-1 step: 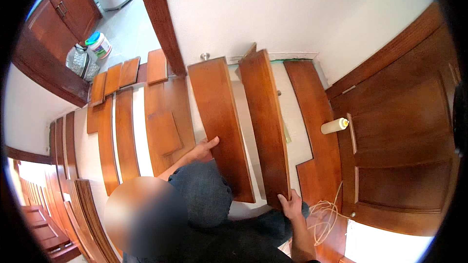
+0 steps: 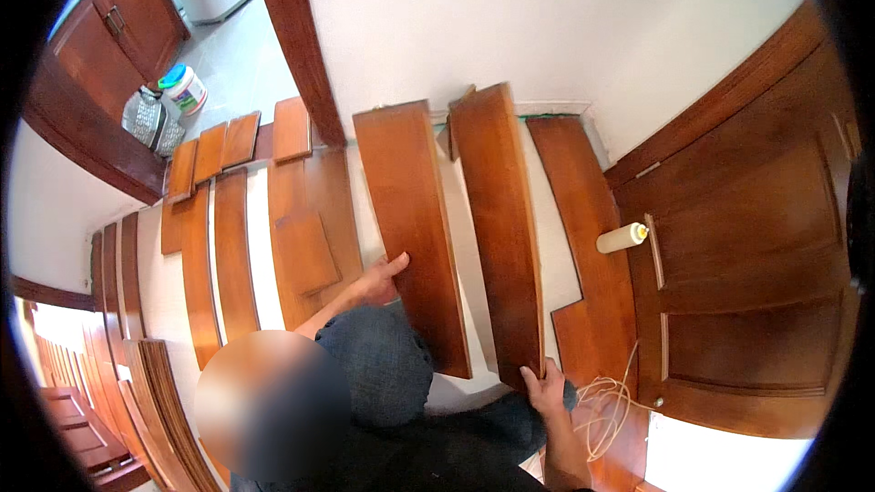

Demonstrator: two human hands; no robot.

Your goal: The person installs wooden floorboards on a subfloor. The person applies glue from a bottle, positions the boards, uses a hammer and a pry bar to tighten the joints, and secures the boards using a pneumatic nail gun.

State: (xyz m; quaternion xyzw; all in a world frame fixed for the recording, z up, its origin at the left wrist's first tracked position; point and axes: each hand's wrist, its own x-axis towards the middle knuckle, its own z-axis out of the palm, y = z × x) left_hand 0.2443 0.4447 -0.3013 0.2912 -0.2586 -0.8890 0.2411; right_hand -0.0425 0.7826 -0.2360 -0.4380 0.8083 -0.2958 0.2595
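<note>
My left hand grips the left edge of a reddish-brown wooden floorboard, its thumb on the face and its other fingers mostly hidden. This board is raised and tilted, its far end near the white wall. To its right, my right hand is closed on the near end of a second floorboard, thumb on top. That board is tilted too, and a gap separates the two. Part of another short piece of wood shows behind its far end. Beneath both lies a pale floor surface.
Laid floorboards run along the right, with a pale squeeze bottle lying on them by a wooden door. A coiled cord lies near my right forearm. Loose boards and a board stack are left; a bucket stands beyond.
Both held boards have shifted and tilted slightly, the right one now showing more of its face. My hands keep their grips in nearly the same places.
</note>
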